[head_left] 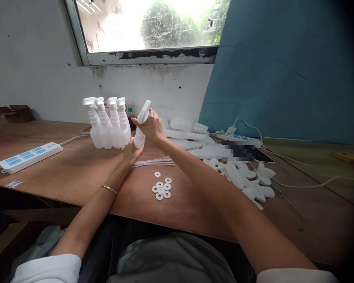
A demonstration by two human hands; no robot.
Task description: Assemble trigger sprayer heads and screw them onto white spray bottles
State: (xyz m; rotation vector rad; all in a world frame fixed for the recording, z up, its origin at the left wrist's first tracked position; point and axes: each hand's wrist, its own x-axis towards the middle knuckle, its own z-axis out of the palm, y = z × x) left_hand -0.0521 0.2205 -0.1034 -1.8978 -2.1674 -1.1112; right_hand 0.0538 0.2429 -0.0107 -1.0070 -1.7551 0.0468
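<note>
A white spray bottle [139, 138] is tilted between both my hands above the wooden table [76, 169]. My left hand [131, 151] is wrapped round its base. My right hand [151, 125] is closed round its neck, just under the white trigger head [143, 111]. Several finished white spray bottles [107, 124] stand upright in a row just left of my hands. Thin white tubes [153, 162] lie on the table under my right forearm. Several white washers [162, 188] lie nearer me.
A white power strip [29, 156] lies at the left. Empty white bottles [188, 131] and loose trigger heads [244, 179] are piled at the right, with cables and a second power strip [238, 137]. A cardboard box [14, 113] sits at the far left, and a blue board [283, 70] leans on the wall.
</note>
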